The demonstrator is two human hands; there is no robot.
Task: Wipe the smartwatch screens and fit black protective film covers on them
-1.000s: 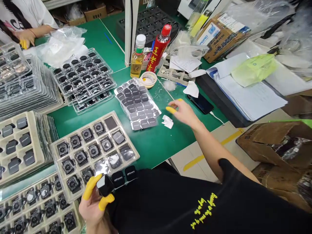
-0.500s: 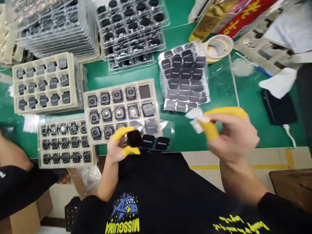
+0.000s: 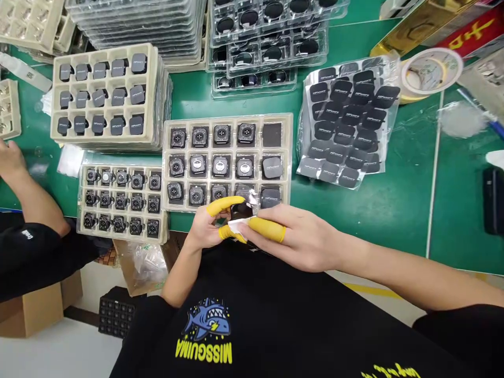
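Note:
My left hand (image 3: 210, 226), with yellow finger cots on thumb and finger, grips a dark square smartwatch (image 3: 241, 211) by its edges. In my right hand (image 3: 299, 233), also with yellow cots, a small white wipe (image 3: 237, 226) is pinched against the lower edge of the watch. My right fingers partly cover the watch. Just beyond both hands lies a beige tray (image 3: 227, 116) of watch bodies, most with their round sensor backs up. The right column of that tray holds grey square films (image 3: 272, 167) and a dark bare cell.
A second watch tray (image 3: 122, 210) and a stack of trays (image 3: 104, 94) stand to the left. Square black stickers on sheets (image 3: 346, 121) and a tape roll (image 3: 431, 71) lie right. Clear trays of dark discs (image 3: 271, 52) are at the back. Another person's arm (image 3: 39, 194) rests at far left.
My right hand has come left and down with the wipe, from above the bench to the watch. My left hand still holds the watch. The view has shifted left.

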